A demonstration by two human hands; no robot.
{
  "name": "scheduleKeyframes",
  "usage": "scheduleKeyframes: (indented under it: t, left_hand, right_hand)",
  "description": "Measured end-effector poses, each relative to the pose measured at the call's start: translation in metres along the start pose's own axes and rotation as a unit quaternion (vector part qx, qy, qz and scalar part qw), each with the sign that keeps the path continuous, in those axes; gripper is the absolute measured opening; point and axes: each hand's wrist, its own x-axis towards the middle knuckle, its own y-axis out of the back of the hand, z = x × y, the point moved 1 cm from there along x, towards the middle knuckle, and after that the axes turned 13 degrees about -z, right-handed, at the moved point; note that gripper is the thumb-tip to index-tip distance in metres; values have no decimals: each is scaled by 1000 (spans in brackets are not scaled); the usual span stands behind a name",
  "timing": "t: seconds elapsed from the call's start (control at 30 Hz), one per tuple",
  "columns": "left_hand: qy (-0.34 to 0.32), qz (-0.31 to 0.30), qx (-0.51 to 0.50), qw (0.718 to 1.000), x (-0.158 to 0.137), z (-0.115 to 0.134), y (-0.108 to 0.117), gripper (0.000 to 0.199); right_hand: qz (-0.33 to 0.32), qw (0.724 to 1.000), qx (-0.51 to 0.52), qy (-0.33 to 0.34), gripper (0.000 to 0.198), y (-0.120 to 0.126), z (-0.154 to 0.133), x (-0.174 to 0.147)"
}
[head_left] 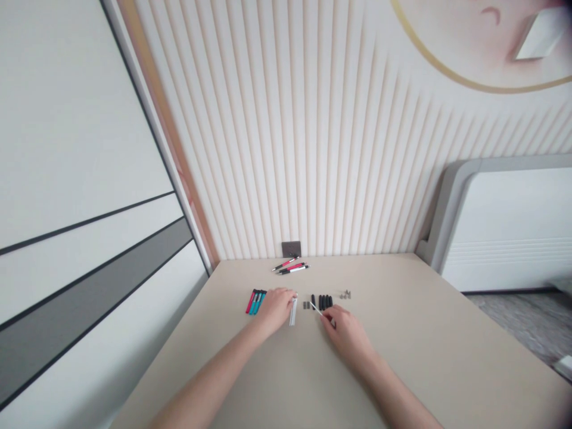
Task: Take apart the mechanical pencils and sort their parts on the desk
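My right hand (346,330) pinches a thin white pen refill (316,308), its tip pointing up and left toward the black grips. My left hand (276,307) is closed, fingertips at the top end of several white refills (293,313) lying side by side; what it pinches, if anything, is too small to tell. Left of that hand lie several red and teal pen barrels (254,301), partly covered by it. Between the hands are small grey pieces (306,305). Several black pen grips (326,301) lie in a row just beyond my right fingers.
Small silvery pen tips (345,294) lie to the right on the beige table (402,357). Toward the back are red, black and white pens (292,267). A dark socket plate (291,249) sits on the ribbed wall; a white cabinet (89,238) stands left.
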Motion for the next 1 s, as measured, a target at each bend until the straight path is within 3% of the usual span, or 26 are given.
scheduleKeyframes:
  t: [0.23,0.6,1.0]
  left_hand:
    - [48,-11,-41,998,20,13,-4,21]
    - [93,-31,-64,993,25,18,-6,18]
    - [77,-36,-107,991,18,12,-8,23]
  right_hand:
    - [2,1000,-3,2,24,0,2,0]
    - [9,1000,0,2,23,2,0,-1]
    - [4,1000,-3,0,23,2,-1,0]
